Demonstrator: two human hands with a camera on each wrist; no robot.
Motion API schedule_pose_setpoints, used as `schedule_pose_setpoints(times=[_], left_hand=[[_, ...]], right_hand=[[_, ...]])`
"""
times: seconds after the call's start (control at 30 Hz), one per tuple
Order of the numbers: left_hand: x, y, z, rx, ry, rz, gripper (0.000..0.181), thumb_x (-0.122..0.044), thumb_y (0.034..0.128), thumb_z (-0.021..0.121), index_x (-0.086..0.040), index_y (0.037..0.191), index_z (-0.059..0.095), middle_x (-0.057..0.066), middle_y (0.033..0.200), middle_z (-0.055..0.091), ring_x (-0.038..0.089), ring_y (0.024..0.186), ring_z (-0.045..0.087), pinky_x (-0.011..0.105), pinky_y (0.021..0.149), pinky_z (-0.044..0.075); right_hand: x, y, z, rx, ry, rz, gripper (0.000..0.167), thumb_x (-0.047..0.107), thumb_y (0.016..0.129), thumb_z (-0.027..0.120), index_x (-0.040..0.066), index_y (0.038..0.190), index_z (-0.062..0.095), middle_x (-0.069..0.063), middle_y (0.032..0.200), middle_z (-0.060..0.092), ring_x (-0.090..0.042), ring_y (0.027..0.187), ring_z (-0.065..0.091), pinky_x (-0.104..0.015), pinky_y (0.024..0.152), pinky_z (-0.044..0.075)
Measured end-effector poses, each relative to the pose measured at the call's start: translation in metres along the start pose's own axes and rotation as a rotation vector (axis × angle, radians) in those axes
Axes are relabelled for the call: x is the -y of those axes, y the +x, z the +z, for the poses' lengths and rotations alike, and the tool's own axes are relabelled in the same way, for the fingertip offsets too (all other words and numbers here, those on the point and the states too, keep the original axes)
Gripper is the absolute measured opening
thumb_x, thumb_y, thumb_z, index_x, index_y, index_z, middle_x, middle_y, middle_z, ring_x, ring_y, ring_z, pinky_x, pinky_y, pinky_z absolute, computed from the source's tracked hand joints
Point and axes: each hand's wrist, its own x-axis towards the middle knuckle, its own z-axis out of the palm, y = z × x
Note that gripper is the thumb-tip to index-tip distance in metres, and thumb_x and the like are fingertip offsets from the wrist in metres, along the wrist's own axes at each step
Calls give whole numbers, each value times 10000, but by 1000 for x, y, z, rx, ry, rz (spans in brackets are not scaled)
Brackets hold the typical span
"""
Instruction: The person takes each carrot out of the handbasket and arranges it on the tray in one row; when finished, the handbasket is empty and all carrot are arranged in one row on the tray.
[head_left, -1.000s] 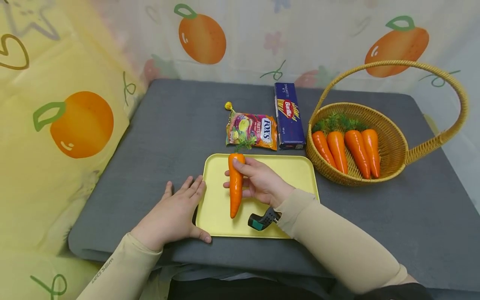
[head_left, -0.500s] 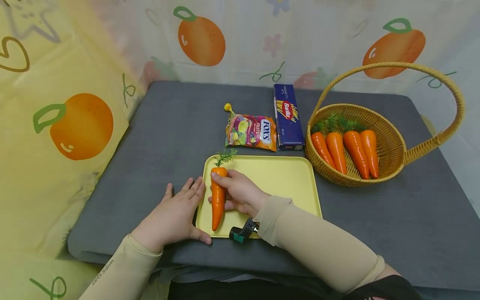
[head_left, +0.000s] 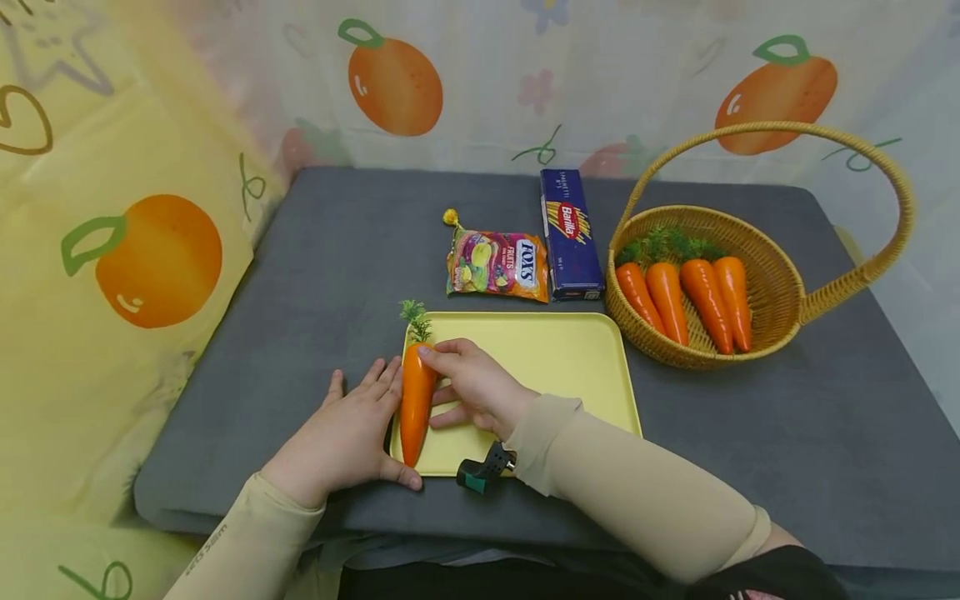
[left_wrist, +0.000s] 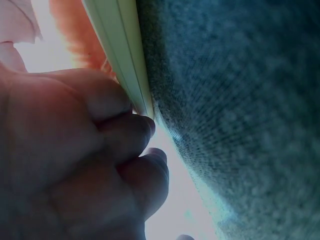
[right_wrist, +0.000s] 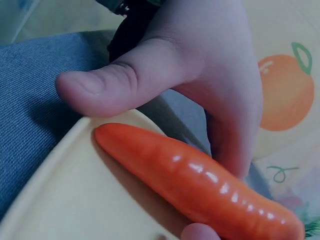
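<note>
An orange carrot (head_left: 417,404) with a feathery green top lies lengthwise along the left side of the pale yellow tray (head_left: 555,358). My right hand (head_left: 480,387) is just to its right; the thumb tip touches the carrot near its leafy end, and the other fingers stretch out loosely, not wrapped round it. In the right wrist view the carrot (right_wrist: 195,175) rests at the tray's corner, a fingertip near its side. My left hand (head_left: 348,437) has its fingers spread against the tray's left edge, thumb by the front corner. The left wrist view shows fingertips touching the tray's outer wall (left_wrist: 120,50).
To the right stands a wicker basket (head_left: 780,333) with a tall handle and several carrots (head_left: 705,304) inside. Behind the tray lie a candy bag (head_left: 498,262), a yellow-wrapped lollipop (head_left: 450,217) and a blue spaghetti box (head_left: 573,242). A grey cloth covers the table (head_left: 337,250).
My right hand has moved left with the carrot, bringing it to the tray's left side, and its fingers have loosened. The left hand has stayed at the tray edge.
</note>
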Motion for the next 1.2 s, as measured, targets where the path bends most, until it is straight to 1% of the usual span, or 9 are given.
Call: schedule_pose_setpoints(times=[0.13, 0.23, 0.47, 0.73, 0.87, 0.93, 1.03, 1.1, 1.2], left_hand=[[0, 1, 1, -7, -3, 0, 1565, -894, 599, 865, 39, 1720, 296, 224, 1816, 239, 467, 1675, 264, 900, 1209, 132], [0, -1, 0, -11, -2, 1, 1570, -891, 596, 874, 49, 1716, 301, 231, 1813, 240, 465, 1674, 269, 897, 1211, 134], [-3, -1, -1, -14, 24, 7, 1564, -907, 596, 863, 54, 1708, 325, 244, 1802, 270, 463, 1662, 306, 893, 1210, 160], [-2, -1, -1, -11, 30, -3, 1561, -907, 599, 863, 51, 1708, 326, 242, 1807, 255, 464, 1666, 295, 891, 1213, 158], [-1, 0, 0, -9, 24, -8, 1560, -889, 599, 882, 47, 1712, 319, 237, 1810, 253, 465, 1666, 292, 888, 1217, 152], [-1, 1, 1, -11, 22, -9, 1555, -879, 602, 891, 44, 1713, 317, 235, 1810, 256, 465, 1666, 292, 886, 1219, 149], [-1, 0, 1, -13, 15, -8, 1552, -862, 605, 906, 42, 1717, 309, 232, 1812, 250, 463, 1670, 285, 881, 1226, 140], [-1, 1, 2, -17, 12, -4, 1552, -857, 607, 909, 42, 1718, 305, 231, 1814, 244, 461, 1672, 280, 878, 1229, 136], [0, 0, 3, -18, 14, 0, 1558, -862, 606, 904, 42, 1721, 298, 231, 1816, 239, 458, 1673, 278, 877, 1229, 137]], right_hand=[[1, -4, -3, -9, -45, -11, 600, 435, 1144, 604, 67, 1592, 450, -214, 1409, 630, -287, 979, 697, -438, 775, 695], [0, -7, -7, -19, -59, -22, 600, 426, 1150, 593, 53, 1602, 466, -213, 1432, 617, -289, 984, 700, -404, 750, 692], [1, -14, -17, -36, -58, -28, 581, 418, 1157, 573, 89, 1624, 473, -220, 1494, 585, -357, 1087, 737, -468, 818, 693], [23, -27, -36, -50, -38, -29, 666, 500, 1144, 555, 154, 1687, 385, -211, 1545, 581, -442, 1225, 745, -547, 870, 676], [37, -37, -49, 15, -11, -61, 680, 567, 1160, 459, 147, 1692, 399, -216, 1576, 563, -467, 1297, 713, -575, 934, 654], [45, -44, -58, 82, -7, -90, 732, 628, 1158, 375, 127, 1691, 407, -240, 1609, 532, -484, 1328, 690, -577, 962, 647], [59, -58, -76, 197, 5, -143, 879, 740, 1119, 270, 94, 1708, 368, -273, 1653, 477, -465, 1315, 701, -547, 963, 655], [68, -70, -89, 260, 33, -181, 936, 784, 1092, 252, 90, 1714, 348, -274, 1665, 457, -429, 1281, 723, -525, 959, 660], [80, -86, -110, 310, 83, -233, 974, 830, 1059, 261, 101, 1697, 356, -192, 1576, 560, -347, 1222, 757, -487, 944, 669]])
